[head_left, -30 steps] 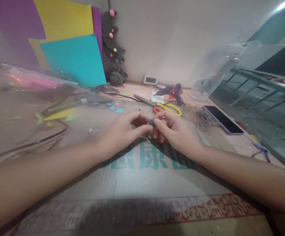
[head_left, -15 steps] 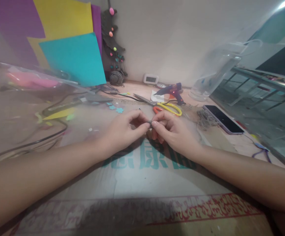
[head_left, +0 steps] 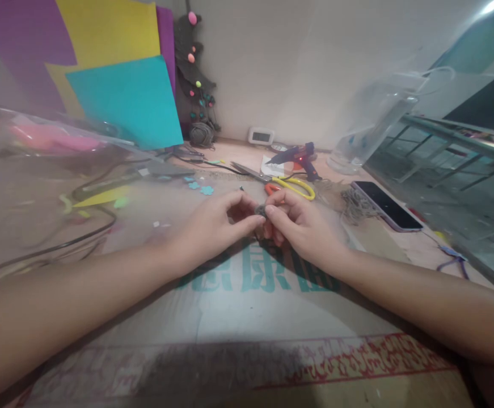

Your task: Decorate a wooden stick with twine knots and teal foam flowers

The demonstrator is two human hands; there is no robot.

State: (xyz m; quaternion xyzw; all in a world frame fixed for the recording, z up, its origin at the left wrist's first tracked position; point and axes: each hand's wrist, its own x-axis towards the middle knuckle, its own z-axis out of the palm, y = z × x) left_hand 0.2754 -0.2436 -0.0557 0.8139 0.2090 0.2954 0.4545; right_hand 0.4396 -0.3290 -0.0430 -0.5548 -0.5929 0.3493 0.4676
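Note:
Between the fingertips of both hands is a small grey-green piece point(head_left: 261, 210), perhaps wound cord; its exact kind is too small to make out. My left hand point(head_left: 226, 222) pinches it from the left with thumb and forefinger. From the right, my right hand point(head_left: 298, 224) grips it the same way, its other fingers curled beneath. Just beyond the hands lie scissors point(head_left: 294, 187) with yellow and orange handles, blades spread a little. Left of them are small blue flower cut-outs point(head_left: 206, 190). Printed green characters point(head_left: 259, 272) mark the board under the hands.
A dark blue glue gun point(head_left: 291, 156) with a red light lies at the back, near a small white digital display point(head_left: 261, 136). Grey cord point(head_left: 357, 205) and a phone point(head_left: 386, 205) are at right. A clear jug point(head_left: 368, 130) stands behind. A black cable point(head_left: 55, 246) curves at left.
The fingertips have shifted slightly, and more of the small grey-green piece shows between them. Both hands stay in nearly the same place.

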